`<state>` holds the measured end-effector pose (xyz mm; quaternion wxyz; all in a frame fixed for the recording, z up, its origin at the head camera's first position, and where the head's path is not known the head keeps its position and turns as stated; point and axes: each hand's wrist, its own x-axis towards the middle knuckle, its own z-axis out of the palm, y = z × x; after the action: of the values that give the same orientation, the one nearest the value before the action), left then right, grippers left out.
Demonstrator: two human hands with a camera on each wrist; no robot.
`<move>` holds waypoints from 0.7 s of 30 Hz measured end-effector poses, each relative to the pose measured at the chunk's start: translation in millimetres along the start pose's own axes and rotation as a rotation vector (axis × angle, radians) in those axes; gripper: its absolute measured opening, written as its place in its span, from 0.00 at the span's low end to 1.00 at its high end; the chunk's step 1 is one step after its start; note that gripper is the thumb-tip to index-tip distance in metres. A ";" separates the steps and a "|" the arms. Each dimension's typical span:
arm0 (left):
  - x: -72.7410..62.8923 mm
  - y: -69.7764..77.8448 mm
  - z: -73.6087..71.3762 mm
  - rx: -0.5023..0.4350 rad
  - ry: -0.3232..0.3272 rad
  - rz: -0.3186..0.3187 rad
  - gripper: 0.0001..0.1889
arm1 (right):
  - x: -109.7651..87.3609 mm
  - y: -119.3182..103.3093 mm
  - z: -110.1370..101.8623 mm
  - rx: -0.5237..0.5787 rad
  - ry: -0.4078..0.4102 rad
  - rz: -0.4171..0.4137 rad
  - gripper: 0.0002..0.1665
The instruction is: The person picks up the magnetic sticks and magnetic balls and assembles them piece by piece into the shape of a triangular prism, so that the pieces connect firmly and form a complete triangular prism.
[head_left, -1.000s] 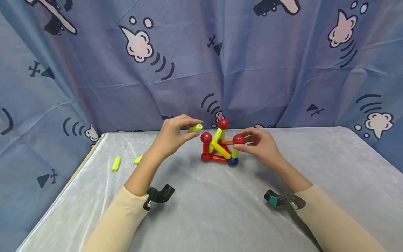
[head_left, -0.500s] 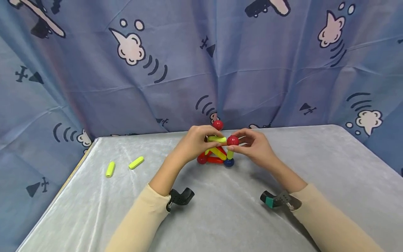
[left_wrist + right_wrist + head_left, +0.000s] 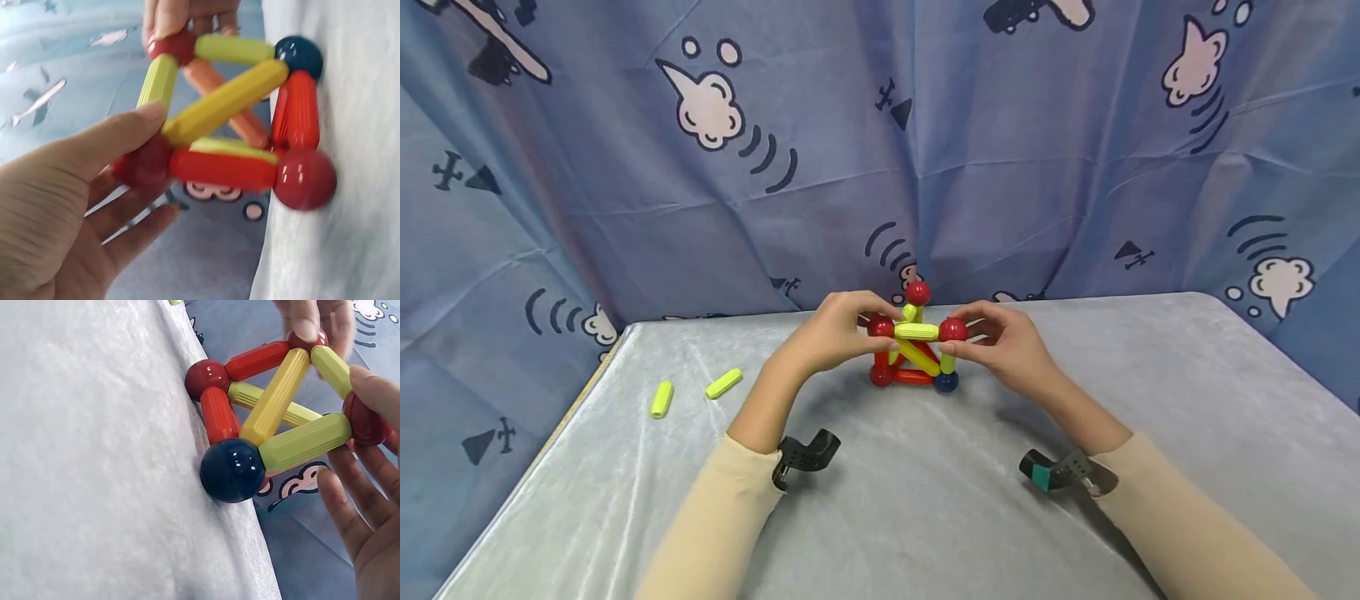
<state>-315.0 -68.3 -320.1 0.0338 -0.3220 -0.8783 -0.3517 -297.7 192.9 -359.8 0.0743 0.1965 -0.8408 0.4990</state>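
A frame of magnetic rods and balls stands on the table, its blue ball at the lower right front corner. My left hand pinches the upper left red ball, thumb in front. With thumb and fingers, my right hand holds the upper right red ball. A yellow-green magnetic rod bridges these two balls, an end at each. Below it, a yellow rod slants from the left ball down to the blue one. Another red ball tops the back corner. An orange rod shows inside the frame.
Two loose yellow-green rods, an upright-lying one and a slanted one, lie on the left of the grey-white covered table. A blue patterned curtain hangs right behind the table's back edge.
My left hand has carried the yellow-green rod rightward to the frame, where it now spans the two upper red balls. It has shifted from the rod to the left ball.
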 end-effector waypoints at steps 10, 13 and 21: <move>-1.4 15.8 20.3 0.017 0.100 -0.061 0.17 | 3.1 -1.2 -13.1 -0.116 0.013 0.054 0.27; -0.7 31.9 40.6 0.028 0.182 -0.086 0.20 | 3.6 -0.8 -15.3 -0.086 0.049 0.084 0.29; 1.3 52.8 54.0 0.048 0.365 -0.125 0.17 | 2.6 -9.2 -18.4 -0.076 0.185 0.295 0.33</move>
<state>-275.9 -4.2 -328.7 0.1786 -0.1969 -0.8840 -0.3845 -297.7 204.3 -342.6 0.0847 0.0213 -0.8684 0.4881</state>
